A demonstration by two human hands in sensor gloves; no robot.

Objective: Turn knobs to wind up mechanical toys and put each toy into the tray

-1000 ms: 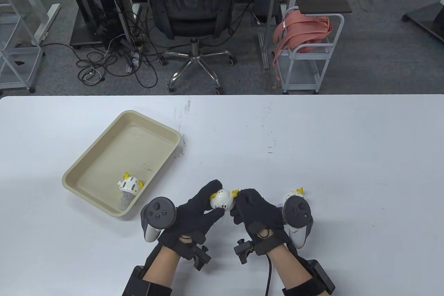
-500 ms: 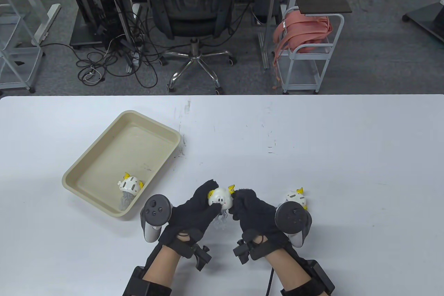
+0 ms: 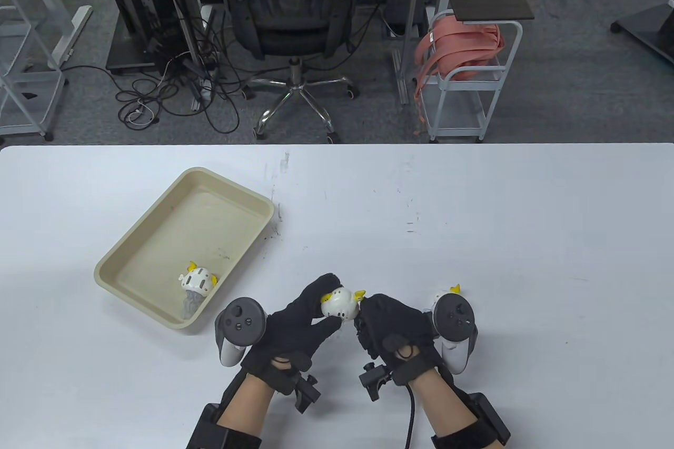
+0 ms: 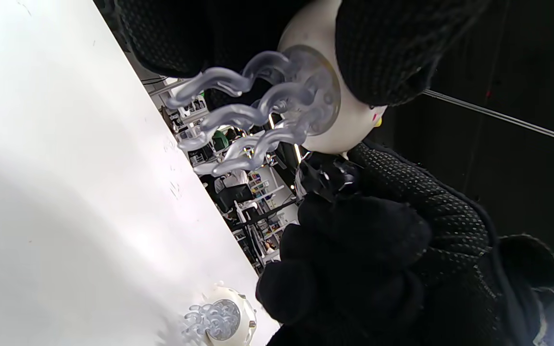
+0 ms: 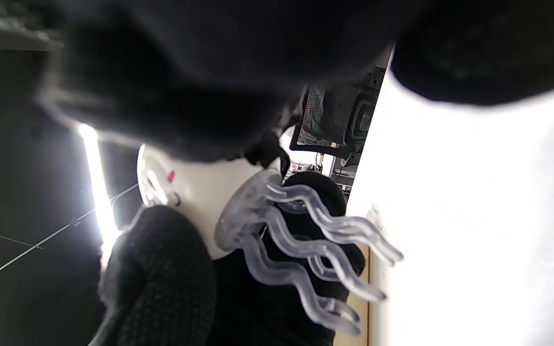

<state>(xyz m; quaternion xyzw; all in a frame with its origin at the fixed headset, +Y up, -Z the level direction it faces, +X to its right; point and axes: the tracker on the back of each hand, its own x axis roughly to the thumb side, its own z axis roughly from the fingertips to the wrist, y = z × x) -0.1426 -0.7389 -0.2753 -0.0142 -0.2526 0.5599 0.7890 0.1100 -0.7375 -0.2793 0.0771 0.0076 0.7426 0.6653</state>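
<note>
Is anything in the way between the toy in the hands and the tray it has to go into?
Nothing visible is. The held toy sits between the left hand and the right hand, and only bare table lies between it and the tray. Another toy already lies in the tray's near corner; the rest of the tray is free.

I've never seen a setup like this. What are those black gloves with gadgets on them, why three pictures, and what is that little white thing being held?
There is no robot here: these are a person's two hands in black sensor gloves, each with a tracker strapped to its back. One camera looks down at the white table; the other two sit on the wrists, so their views are tilted and very close. The left hand grips a white wind-up toy with clear wavy tentacles, held above the table, and the right hand pinches at its side, apparently at the knob. A second such toy lies in the beige tray; a third stands on the table behind the right hand.
</note>
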